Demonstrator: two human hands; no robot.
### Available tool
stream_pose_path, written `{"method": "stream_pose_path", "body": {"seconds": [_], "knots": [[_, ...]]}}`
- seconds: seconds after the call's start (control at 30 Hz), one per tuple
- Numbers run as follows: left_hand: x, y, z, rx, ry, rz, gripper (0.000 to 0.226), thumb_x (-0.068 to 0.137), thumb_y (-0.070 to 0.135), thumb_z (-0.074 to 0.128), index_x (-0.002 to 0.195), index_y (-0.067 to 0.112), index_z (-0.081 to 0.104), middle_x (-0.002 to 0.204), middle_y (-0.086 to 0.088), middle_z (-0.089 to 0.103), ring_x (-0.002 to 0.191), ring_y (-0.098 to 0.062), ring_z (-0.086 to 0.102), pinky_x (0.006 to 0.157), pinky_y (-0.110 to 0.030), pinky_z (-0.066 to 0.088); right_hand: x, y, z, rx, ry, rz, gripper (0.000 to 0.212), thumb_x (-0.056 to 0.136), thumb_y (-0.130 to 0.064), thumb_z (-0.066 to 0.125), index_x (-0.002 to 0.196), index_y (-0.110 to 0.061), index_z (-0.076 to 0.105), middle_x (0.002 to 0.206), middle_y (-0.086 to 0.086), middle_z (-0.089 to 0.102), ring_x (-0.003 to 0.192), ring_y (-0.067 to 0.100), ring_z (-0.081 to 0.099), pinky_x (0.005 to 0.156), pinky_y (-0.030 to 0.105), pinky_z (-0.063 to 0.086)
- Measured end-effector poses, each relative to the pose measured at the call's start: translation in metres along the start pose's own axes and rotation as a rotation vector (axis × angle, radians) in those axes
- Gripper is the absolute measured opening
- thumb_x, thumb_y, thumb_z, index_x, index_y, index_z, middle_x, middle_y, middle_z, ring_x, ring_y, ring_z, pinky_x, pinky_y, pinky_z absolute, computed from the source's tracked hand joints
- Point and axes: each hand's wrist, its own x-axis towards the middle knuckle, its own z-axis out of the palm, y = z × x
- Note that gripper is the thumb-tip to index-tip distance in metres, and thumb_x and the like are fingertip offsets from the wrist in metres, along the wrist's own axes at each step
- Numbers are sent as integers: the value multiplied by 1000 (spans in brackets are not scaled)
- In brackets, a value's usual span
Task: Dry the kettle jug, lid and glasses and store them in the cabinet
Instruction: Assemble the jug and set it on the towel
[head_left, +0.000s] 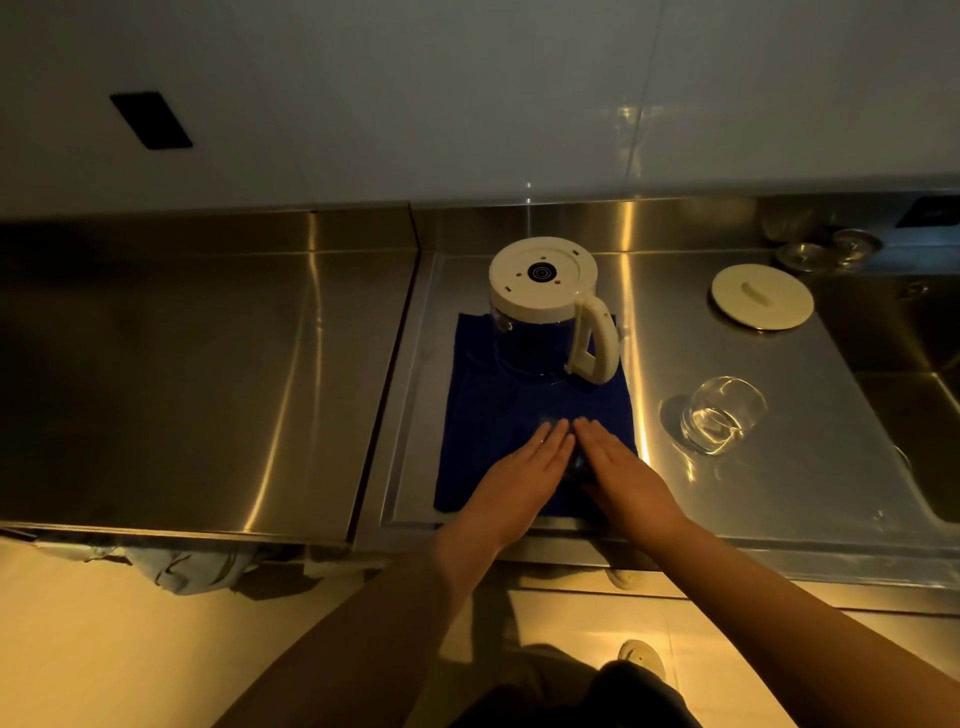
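Note:
A glass kettle jug (540, 332) with a white base and handle stands upside down at the far end of a blue cloth (483, 415) on the steel counter. My left hand (524, 473) and my right hand (618, 473) lie side by side on the near half of the cloth, fingers straight. Between them sits a dim clear glass (571, 457), mostly hidden; both hands touch its sides. The white lid (761, 296) lies flat to the right of the jug. Another clear glass (722, 415) lies on its side right of the cloth.
More glasses (826, 249) stand at the back right near a sink basin (909, 415). A steel counter (182, 364) stretches to the left. A black socket plate (150, 120) is on the wall. Below are the floor and my feet.

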Motion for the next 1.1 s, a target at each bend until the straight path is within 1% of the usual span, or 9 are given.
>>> {"method": "stream_pose_path", "body": {"seconds": [0.13, 0.27, 0.37, 0.5, 0.63, 0.73, 0.83, 1.0, 1.1], "knots": [[-8, -9, 8, 40, -53, -41, 89, 87, -1, 56, 150, 13, -5, 159, -6, -9, 145, -25, -1, 115, -31, 9, 5, 1, 7, -85, -36, -36, 70, 93, -24, 53, 148, -20, 9, 156, 3, 11, 141, 12, 6, 109, 22, 2], [0, -6, 6, 144, -110, -114, 90, 88, 11, 59, 150, 16, -7, 159, -8, -7, 142, -41, -6, 115, -49, 5, 9, 1, 5, -163, -76, -24, 77, 91, -24, 55, 148, -20, 3, 157, 2, 5, 142, 13, 1, 110, 24, -1], [8, -4, 4, 225, -105, -150, 91, 88, 19, 61, 149, 14, -6, 158, -12, -6, 144, -35, -9, 114, -51, 1, 12, 0, 4, -237, -95, 22, 82, 91, -28, 56, 148, -20, -2, 157, 2, 1, 143, 18, 0, 112, 29, 2], [14, -5, 6, 276, -92, -137, 92, 88, 17, 61, 148, 9, -8, 158, -14, -2, 145, -31, -3, 114, -47, -2, 17, -3, 0, -224, -86, 60, 83, 87, -28, 61, 149, -16, 7, 155, 4, 16, 142, 20, 14, 112, 31, 20], [17, -5, 9, 310, -73, -87, 90, 91, 18, 56, 146, 6, -14, 158, -15, -3, 145, -30, -1, 114, -43, -5, 18, -4, -9, -233, -34, -22, 73, 85, -21, 64, 145, -14, 23, 150, 6, 29, 138, 19, 25, 109, 27, 27], [19, -5, 7, 275, -18, -75, 90, 92, 16, 54, 141, 4, -21, 158, -15, -6, 145, -29, -2, 113, -39, -6, 16, -4, -21, -250, 8, -95, 71, 78, -12, 70, 140, -9, 35, 144, 10, 39, 134, 24, 34, 106, 32, 33], [20, -2, 5, 216, 22, -58, 86, 95, 19, 51, 138, 5, -22, 158, -15, -4, 145, -28, 0, 112, -37, -6, 15, -2, -34, -227, 40, -187, 65, 75, -11, 74, 134, -5, 45, 136, 14, 48, 128, 28, 42, 101, 37, 43], [22, 2, 8, 127, 43, -108, 79, 99, 29, 42, 138, 7, -23, 158, -12, -6, 145, -26, -3, 114, -35, -5, 18, 1, -37, -172, 53, -250, 61, 74, -10, 76, 129, -3, 50, 133, 16, 51, 125, 31, 46, 101, 38, 42], [22, -1, 9, 39, 75, -136, 79, 99, 33, 43, 142, 8, -18, 159, -11, -2, 146, -24, 1, 113, -32, -6, 24, 4, -40, -132, 49, -323, 56, 73, -11, 76, 124, -4, 52, 127, 15, 55, 119, 30, 50, 97, 34, 43]]}}
